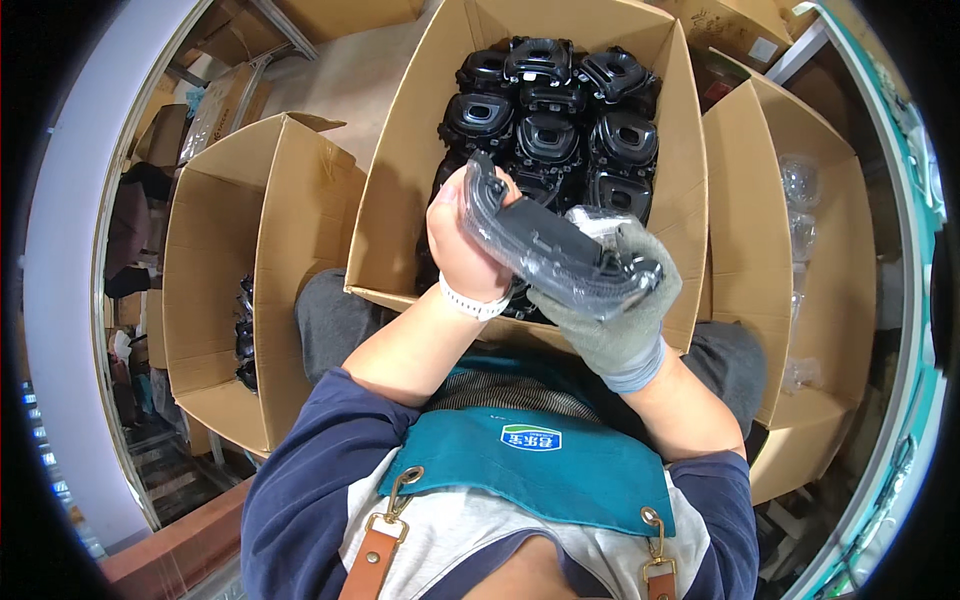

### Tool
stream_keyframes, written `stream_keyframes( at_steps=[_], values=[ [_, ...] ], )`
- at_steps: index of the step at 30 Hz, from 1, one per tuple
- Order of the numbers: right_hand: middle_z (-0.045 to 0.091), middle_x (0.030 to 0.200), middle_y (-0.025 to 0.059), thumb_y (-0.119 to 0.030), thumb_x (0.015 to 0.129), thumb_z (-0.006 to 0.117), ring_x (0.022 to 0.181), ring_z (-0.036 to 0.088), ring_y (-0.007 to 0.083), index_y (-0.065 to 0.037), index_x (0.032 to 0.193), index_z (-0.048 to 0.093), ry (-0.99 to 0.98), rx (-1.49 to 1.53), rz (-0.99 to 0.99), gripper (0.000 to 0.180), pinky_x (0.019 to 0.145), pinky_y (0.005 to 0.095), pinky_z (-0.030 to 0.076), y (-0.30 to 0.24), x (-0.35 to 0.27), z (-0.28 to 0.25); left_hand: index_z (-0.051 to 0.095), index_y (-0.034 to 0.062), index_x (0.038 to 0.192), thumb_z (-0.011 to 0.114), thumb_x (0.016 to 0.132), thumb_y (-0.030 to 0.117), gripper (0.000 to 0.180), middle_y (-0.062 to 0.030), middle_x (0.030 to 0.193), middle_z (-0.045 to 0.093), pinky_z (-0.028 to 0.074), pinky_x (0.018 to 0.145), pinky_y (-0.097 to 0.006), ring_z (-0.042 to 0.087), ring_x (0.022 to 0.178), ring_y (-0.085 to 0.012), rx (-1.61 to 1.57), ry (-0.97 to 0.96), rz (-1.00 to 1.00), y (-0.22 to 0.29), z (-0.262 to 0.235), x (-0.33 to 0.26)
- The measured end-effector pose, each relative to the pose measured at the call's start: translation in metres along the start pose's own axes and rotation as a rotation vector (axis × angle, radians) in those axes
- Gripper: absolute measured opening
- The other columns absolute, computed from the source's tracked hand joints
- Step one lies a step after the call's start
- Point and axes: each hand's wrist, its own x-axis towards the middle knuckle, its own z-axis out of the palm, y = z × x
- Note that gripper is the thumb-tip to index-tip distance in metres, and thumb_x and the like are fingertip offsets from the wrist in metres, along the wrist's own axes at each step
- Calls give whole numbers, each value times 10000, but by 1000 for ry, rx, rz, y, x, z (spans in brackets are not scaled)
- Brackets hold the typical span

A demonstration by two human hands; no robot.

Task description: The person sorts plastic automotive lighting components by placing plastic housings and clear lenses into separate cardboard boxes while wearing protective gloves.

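Over the middle cardboard box, both of my hands hold one curved black plastic housing with a clear cover (545, 250), tilted down to the right. My bare left hand (462, 235), with a white band at the wrist, is closed on its left end. My right hand (615, 310), in a grey glove, grips the right end from below. A pale, shiny bit (600, 222) shows by the glove; I cannot tell whether it belongs to the housing. Beneath, several black plastic housings (548, 138) lie stacked in rows, the nearest partly hidden by my hands.
The middle cardboard box (395, 210) stands between my knees. At the left a cardboard box (215, 210) holds black parts (245, 335). A cardboard box (835, 330) at the right contains clear plastic pieces (800, 235). A metal-edged teal surface (915, 170) runs along the far right.
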Motion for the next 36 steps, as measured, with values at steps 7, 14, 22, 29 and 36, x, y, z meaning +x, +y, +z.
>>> stream_keyframes(
  at_steps=[7,14,22,29,36],
  values=[
    [563,1193,247,-394,650,814,1085,570,374,53,1364,406,-214,-259,50,936,957,427,444,-4,55,-27,545,25,822,327,925,325,384,-91,784,568,449,728,-360,539,753,-210,422,222,287,75,-35,15],
    [384,1406,306,-660,680,655,1327,351,445,19,1431,319,-911,-851,743,1067,1103,458,319,94,53,-14,588,-17,831,399,933,236,331,-131,887,657,514,800,-337,643,849,-239,1218,497,774,221,-208,38],
    [255,1516,215,-493,676,710,1418,196,392,-98,1473,281,-1063,-1152,542,987,1134,517,232,76,47,20,643,75,752,615,833,350,287,-77,763,616,475,723,-397,559,742,-233,-389,538,48,204,-172,5],
    [285,1482,262,-462,667,729,1376,206,481,-60,1448,330,-970,-1144,504,965,1138,502,234,96,31,17,387,183,603,659,747,372,361,68,602,316,287,656,-268,306,630,-94,-688,67,-148,165,-168,2],
    [591,1215,130,-140,807,715,1146,540,227,51,1441,210,-394,-15,638,833,1029,330,388,62,68,4,397,127,620,411,879,466,427,-46,597,419,338,625,-345,369,636,-190,-274,726,55,168,-112,15]
  ],
)
